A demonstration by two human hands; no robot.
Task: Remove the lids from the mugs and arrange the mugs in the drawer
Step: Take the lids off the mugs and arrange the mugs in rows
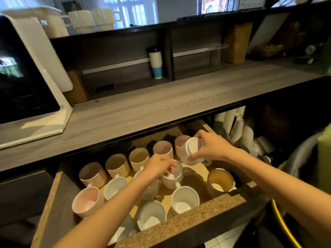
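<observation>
An open drawer (pixel 180 226) below the counter holds several mugs, white, pink and beige, standing upright without lids. My right hand (pixel 211 147) grips a white mug with a white lid (pixel 192 146) on it, tilted on its side above the drawer's back right. My left hand (pixel 158 166) reaches down with curled fingers onto the rim of a white mug (pixel 172 179) in the drawer's middle. A beige mug (pixel 221 179) stands alone at the right.
A grey wooden counter (pixel 161 104) runs above the drawer, with a white appliance (pixel 26 77) at the left. Stacked paper cups (pixel 155 63) stand on the shelf behind. More paper cups (pixel 236 127) are stacked right of the drawer. A yellow hose (pixel 283 224) hangs at the lower right.
</observation>
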